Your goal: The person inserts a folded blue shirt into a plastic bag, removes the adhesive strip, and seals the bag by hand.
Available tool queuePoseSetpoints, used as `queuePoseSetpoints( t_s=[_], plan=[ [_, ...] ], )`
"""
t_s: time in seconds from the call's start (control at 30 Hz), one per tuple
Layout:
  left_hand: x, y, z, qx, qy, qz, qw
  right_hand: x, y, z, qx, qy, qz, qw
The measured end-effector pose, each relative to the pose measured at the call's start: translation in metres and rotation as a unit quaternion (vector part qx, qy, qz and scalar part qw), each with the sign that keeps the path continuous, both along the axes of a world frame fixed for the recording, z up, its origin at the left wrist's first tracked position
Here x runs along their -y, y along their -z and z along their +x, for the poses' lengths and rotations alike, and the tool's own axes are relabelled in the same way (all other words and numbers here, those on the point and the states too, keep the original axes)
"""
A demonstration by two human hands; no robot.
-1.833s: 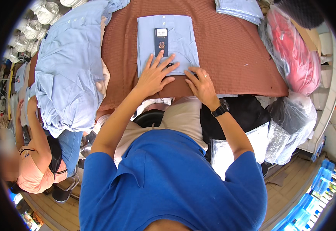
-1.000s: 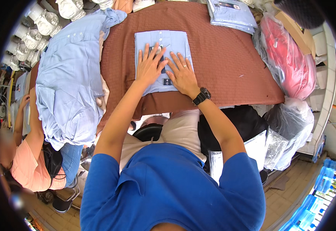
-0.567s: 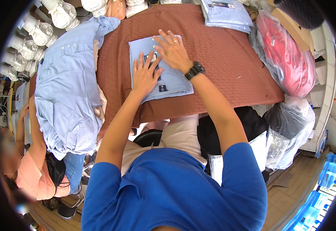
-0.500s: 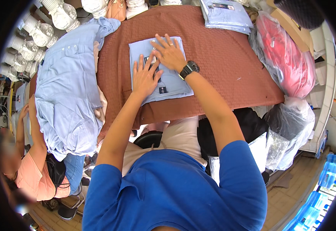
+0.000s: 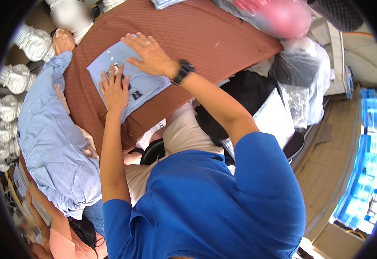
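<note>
A folded light-blue shirt point(image 5: 145, 88) lies on the brown cloth of the table point(image 5: 171, 26), with white buttons along its front and dark tags near its middle. My left hand point(image 5: 114, 91) rests flat on the shirt, fingers spread beside the upper tag. Across its upper right part, my right hand point(image 5: 154, 56) lies with fingers extended and thumb apart; a black watch is on that wrist. Neither hand grips anything. Parts of the shirt and a tag are hidden beneath my fingers.
Unfolded light-blue shirts point(image 5: 50, 134) are heaped at the table's left side. A plastic-wrapped pink bundle point(image 5: 279, 19) lies at the far right, with a bagged dark bundle point(image 5: 298, 64) below. Another person in a peach top point(image 5: 65, 241) is at lower left.
The view has turned, so table and shirt appear shifted left and tilted. My right hand has moved apart from the left, which it touched or nearly touched before.
</note>
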State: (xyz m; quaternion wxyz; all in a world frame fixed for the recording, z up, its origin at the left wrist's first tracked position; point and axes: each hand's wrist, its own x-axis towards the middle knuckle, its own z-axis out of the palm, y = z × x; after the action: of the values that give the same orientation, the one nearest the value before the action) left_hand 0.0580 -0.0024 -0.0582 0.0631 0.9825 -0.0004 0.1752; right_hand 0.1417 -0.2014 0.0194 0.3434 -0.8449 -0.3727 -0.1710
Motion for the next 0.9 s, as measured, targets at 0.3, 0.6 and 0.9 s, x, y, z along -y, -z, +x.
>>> queuePoseSetpoints(
  t_s=[0.3, 0.6, 0.9],
  plan=[
    [0.004, -0.002, 0.005, 0.017, 0.022, 0.025, 0.999, 0.406, -0.053, -0.149, 0.067, 0.484, -0.257, 0.834],
    [0.001, 0.002, 0.008, 0.032, 0.039, -0.035, 0.998, 0.631, 0.012, -0.232, -0.184, 0.743, -0.246, 0.595],
    [-0.026, -0.054, -0.005, 0.171, 0.068, -0.33, 0.926, 0.676, 0.003, -0.236, -0.131, 0.672, -0.295, 0.667]
  ],
)
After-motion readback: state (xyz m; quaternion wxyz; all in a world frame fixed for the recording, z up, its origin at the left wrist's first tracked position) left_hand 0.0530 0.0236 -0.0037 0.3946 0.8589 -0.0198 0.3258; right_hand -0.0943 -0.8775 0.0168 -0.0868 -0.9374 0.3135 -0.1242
